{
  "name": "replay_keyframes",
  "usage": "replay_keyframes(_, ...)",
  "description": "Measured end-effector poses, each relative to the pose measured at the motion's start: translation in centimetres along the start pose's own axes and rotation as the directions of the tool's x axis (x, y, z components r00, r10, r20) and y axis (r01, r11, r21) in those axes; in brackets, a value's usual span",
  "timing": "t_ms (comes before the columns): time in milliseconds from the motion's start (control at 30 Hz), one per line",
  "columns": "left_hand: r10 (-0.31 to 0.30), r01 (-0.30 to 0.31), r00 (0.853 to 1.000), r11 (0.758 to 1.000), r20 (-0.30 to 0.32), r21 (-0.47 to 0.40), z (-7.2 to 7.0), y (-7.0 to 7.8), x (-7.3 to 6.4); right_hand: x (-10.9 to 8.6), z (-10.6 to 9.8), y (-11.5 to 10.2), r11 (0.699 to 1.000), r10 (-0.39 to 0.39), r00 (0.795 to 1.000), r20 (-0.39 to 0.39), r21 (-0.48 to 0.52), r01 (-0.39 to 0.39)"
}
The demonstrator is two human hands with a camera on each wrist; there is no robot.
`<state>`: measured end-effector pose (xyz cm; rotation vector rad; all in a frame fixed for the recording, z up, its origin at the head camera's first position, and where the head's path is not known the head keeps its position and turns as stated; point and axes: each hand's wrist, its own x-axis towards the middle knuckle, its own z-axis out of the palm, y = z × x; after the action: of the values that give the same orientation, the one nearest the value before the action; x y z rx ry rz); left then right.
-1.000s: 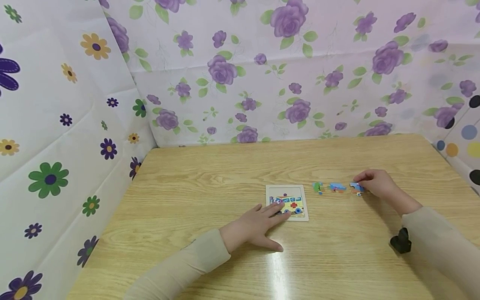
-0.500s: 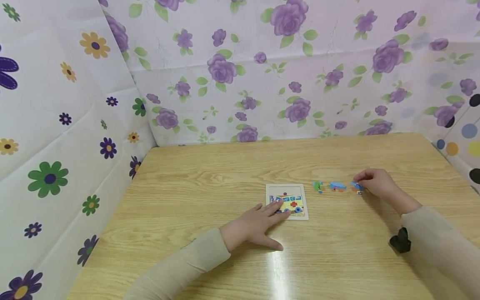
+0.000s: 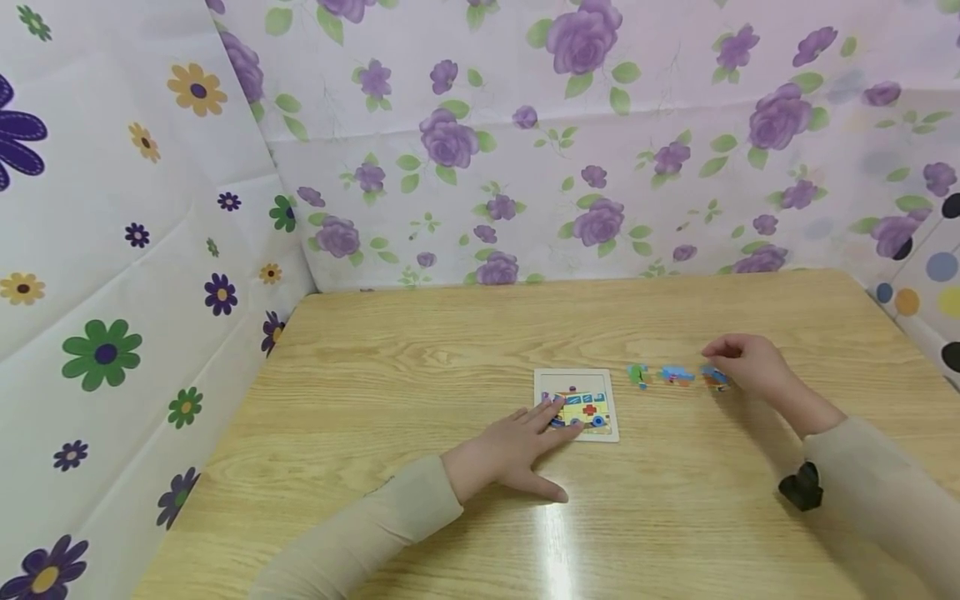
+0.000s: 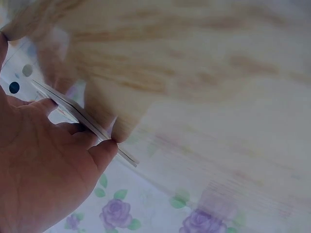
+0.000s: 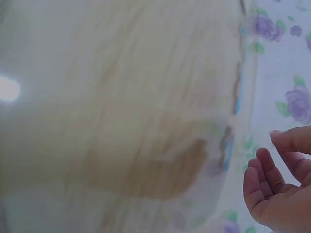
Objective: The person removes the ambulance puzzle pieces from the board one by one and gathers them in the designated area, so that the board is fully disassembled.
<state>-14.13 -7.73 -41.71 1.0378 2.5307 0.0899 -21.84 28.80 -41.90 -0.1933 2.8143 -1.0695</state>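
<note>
My left hand [image 3: 517,454] rests with spread, straight fingers on a white-framed jigsaw puzzle board [image 3: 555,383] showing a yellow ambulance. From the left wrist view, fingertips touch the thin edge of the board [image 4: 77,110]. My right hand [image 3: 753,367] hovers at the rightmost loose puzzle piece [image 3: 715,377], which is blue and brown and lies on the table, partly hidden by the fingers. In the right wrist view, thumb and fingers are bent but apart, with nothing between them. A green puzzle piece [image 3: 638,375] and a blue-and-orange puzzle piece [image 3: 677,375] lie in the same row.
All of this is on a light wood-grain table [image 3: 420,358]. Behind it hangs a purple-rose curtain [image 3: 495,200], with a daisy-patterned cloth [image 3: 150,275] at the left. A black object [image 3: 802,487] is at the right sleeve.
My right fingers have come up slightly off the rightmost puzzle piece, which now lies at a somewhat different angle. The left hand stays on the board.
</note>
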Motion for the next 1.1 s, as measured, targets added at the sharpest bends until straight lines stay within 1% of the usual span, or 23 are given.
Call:
replay_keyframes(233,-0.010,0.011,1.000,0.999,-0.008,0.031,0.2,-0.1,0.1,-0.3,0.9,-2.3,0.997,-0.060,0.998,0.020,0.051,0.059)
replay_keyframes(333,-0.011,0.012,1.000,0.999,-0.016,0.042,0.2,-0.2,0.1,-0.3,1.4,-3.0,0.995,-0.084,0.996,0.023,0.048,0.083)
replay_keyframes(567,-0.009,0.011,1.000,0.998,-0.027,0.068,0.6,-0.2,0.2,-0.4,2.8,-4.2,0.983,-0.181,0.983,0.019,0.047,0.180)
replay_keyframes(667,-0.008,0.010,1.000,0.997,-0.027,0.077,0.5,-0.1,0.2,-0.4,3.5,-5.0,0.981,-0.194,0.981,0.012,0.022,0.194)
replay_keyframes(800,-0.006,0.008,1.000,0.996,-0.029,0.085,0.4,0.0,0.1,-0.5,4.4,-6.0,0.980,-0.198,0.980,0.022,0.007,0.198)
replay_keyframes(967,-0.006,0.008,1.000,0.997,-0.028,0.081,0.3,0.1,0.0,-0.3,5.6,-7.0,0.974,-0.226,0.973,0.035,0.011,0.226)
replay_keyframes(1100,-0.009,0.011,1.000,0.997,-0.022,0.071,0.3,0.1,0.0,-0.1,6.6,-7.4,0.970,-0.242,0.969,0.054,0.020,0.242)
